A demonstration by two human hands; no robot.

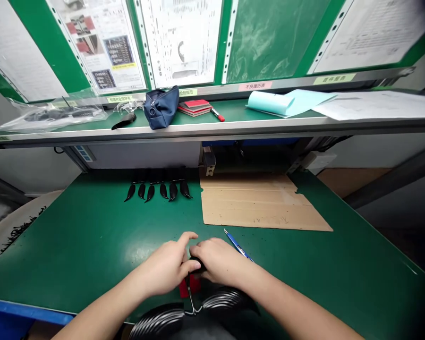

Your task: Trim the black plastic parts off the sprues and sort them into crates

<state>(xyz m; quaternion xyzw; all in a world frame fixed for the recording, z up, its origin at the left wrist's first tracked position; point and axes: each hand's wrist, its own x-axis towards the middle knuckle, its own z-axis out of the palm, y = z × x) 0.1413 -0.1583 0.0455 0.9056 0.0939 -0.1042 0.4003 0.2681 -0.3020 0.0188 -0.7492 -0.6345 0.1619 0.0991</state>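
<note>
My left hand (170,267) and my right hand (217,262) meet over the green bench near its front edge. Both are closed around a small black part (195,261) pinched between their fingertips. A thin metal wire (190,295) runs from that part down to two black ribbed curved pieces (198,311) at the bottom of the view. A small red block (187,287) lies just under my hands. A blue-handled blade (238,245) rests on the mat right beside my right hand.
Several black curved parts (157,190) lie in a row at the back of the green mat (92,236). A cardboard sheet (258,200) lies back right. The shelf (233,123) above holds a navy pouch (161,107), red notebooks (195,107) and blue paper (286,101).
</note>
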